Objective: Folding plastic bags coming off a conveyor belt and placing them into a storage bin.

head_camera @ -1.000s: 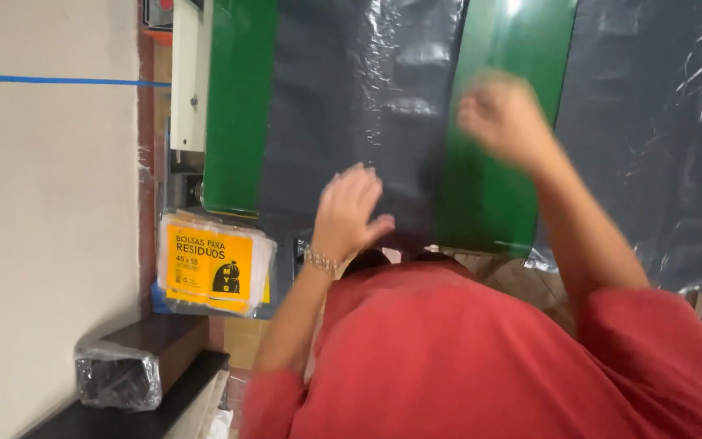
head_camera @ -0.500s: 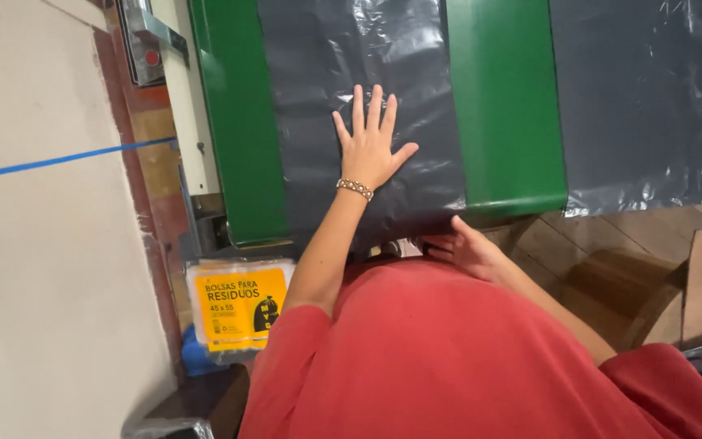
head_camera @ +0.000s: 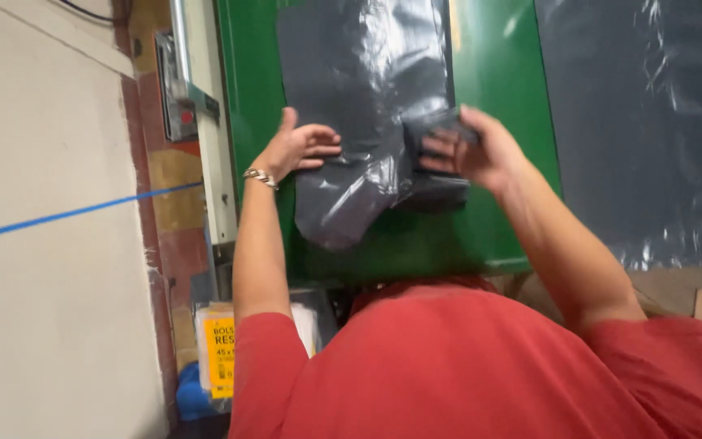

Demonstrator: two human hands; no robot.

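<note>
Right at the centre lies a dark grey plastic bag (head_camera: 359, 97), spread flat on a green table (head_camera: 497, 97) and running from the top edge of the view down toward the person. Its near end is partly doubled over: a rounded, crumpled flap bulges at about 7 o'clock from the bag's middle, and a folded wad of the same plastic sits at about 4 o'clock.

The left hand (head_camera: 298, 146) comes in from 9 o'clock of the bag, palm down, fingers stretched out and resting on the bag's left edge; it presses the plastic flat and grips nothing. A metal bracelet (head_camera: 260, 176) circles that wrist.

The right hand (head_camera: 473, 150) sits at 3 o'clock of the bag, fingers curled around the folded wad, so it has hold of the bag there. The hand is blurred, and how tightly it clamps cannot be told.

Further out, at 3 o'clock on the table, a second dark grey plastic sheet (head_camera: 643, 122) lies flat, well apart from the first. At 6 o'clock the person's red shirt (head_camera: 465, 366) fills the lower view. At 9 o'clock stands a white post (head_camera: 209, 146), with a pale wall (head_camera: 42, 122) crossed by a blue line (head_camera: 67, 213) beyond it. At 7 o'clock, low beside the left arm, sits a yellow-labelled packet (head_camera: 221, 358).
</note>
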